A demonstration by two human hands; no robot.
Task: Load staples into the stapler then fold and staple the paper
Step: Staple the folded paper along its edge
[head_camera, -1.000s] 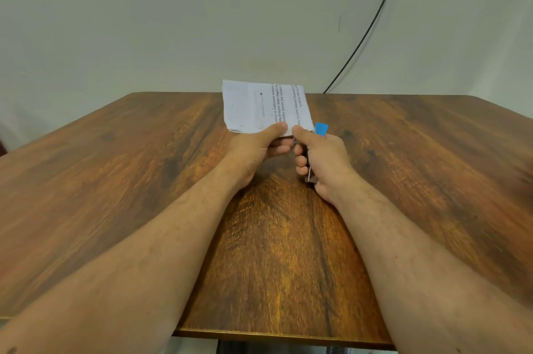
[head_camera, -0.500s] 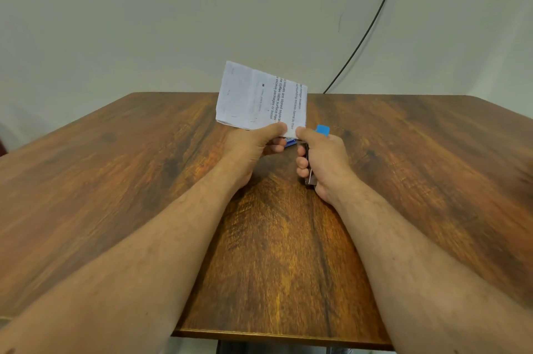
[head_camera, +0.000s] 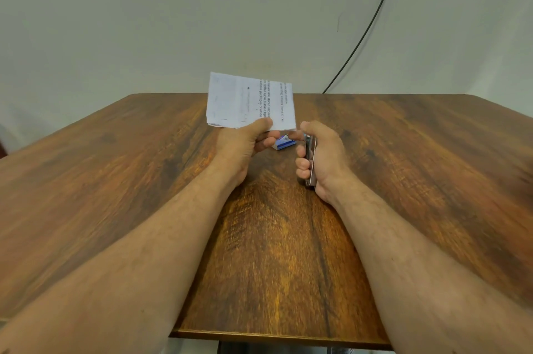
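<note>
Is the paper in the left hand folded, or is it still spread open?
Folded. The paper shows stacked layers along its lower left edge where the left hand pinches it.

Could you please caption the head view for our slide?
Left hand holds folded paper; right hand grips stapler.

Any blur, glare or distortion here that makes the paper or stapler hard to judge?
Head view: even, soft light, no glare; wide-angle bowing bends the table edges; slight softness at the right edge. The folded paper in the left hand is sharp but its print is too small; the stapler is mostly hidden by the right hand.
</note>
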